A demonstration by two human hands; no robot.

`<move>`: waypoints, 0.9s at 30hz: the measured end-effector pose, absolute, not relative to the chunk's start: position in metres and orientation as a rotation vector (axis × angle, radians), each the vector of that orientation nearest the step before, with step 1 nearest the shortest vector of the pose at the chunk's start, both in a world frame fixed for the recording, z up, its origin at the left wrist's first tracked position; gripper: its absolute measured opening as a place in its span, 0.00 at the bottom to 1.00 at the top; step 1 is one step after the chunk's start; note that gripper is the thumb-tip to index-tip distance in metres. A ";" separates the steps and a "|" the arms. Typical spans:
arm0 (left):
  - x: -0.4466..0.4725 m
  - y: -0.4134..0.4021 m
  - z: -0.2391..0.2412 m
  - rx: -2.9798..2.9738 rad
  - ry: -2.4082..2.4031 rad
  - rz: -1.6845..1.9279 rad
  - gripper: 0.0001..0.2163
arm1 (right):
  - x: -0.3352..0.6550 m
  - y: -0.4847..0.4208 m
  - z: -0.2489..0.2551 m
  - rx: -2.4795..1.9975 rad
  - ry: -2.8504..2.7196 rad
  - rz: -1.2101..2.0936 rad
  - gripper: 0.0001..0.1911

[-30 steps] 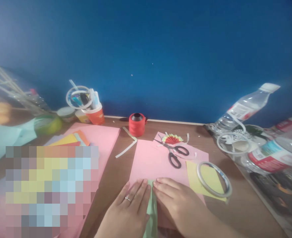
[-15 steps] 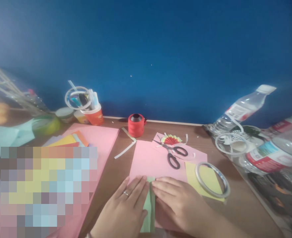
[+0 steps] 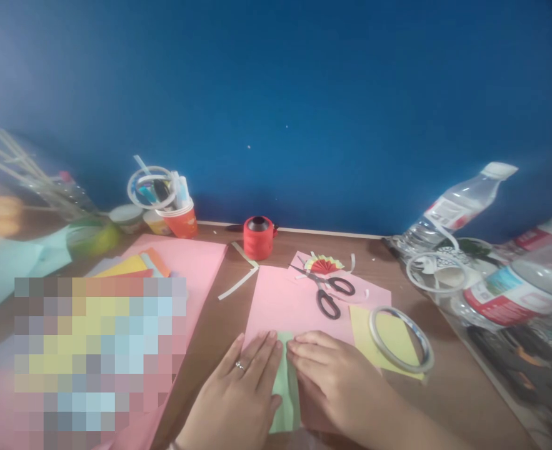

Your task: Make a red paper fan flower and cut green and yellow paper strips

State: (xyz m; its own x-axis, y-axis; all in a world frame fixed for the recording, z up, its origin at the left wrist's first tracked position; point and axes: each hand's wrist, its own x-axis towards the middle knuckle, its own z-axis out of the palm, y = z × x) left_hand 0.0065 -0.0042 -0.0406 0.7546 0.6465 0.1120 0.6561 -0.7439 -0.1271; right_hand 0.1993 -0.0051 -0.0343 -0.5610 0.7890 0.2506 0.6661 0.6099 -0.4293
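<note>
My left hand [image 3: 239, 395] and my right hand [image 3: 332, 381] lie flat, fingers stretched out, pressing on either side of a narrow pale green paper strip [image 3: 286, 395]. The strip rests on a pink sheet [image 3: 285, 303] near the table's front edge. Black-handled scissors [image 3: 327, 292] lie on the same pink sheet just beyond my fingers. A small red and yellow folded paper fan [image 3: 323, 264] sits behind the scissors.
A tape ring [image 3: 401, 339] lies on a yellow paper [image 3: 391, 334] at the right. Plastic bottles [image 3: 458, 205] and a clear bag crowd the right edge. A red thread spool [image 3: 259, 237], an orange cup of pens [image 3: 178, 212] and coloured papers [image 3: 182, 262] stand behind and left.
Both hands slid slightly along the green strip while still pressing it flat; the view shifted a little. Nothing else on the table moved.
</note>
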 end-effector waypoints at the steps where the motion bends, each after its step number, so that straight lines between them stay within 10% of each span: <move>1: 0.007 -0.004 -0.041 -2.791 -1.048 -0.088 0.21 | 0.199 -0.005 -0.035 -1.163 -2.417 0.403 0.12; 27: 0.011 -0.005 -0.034 -2.753 -1.097 -0.164 0.19 | 0.199 -0.007 -0.036 -1.185 -2.398 0.439 0.11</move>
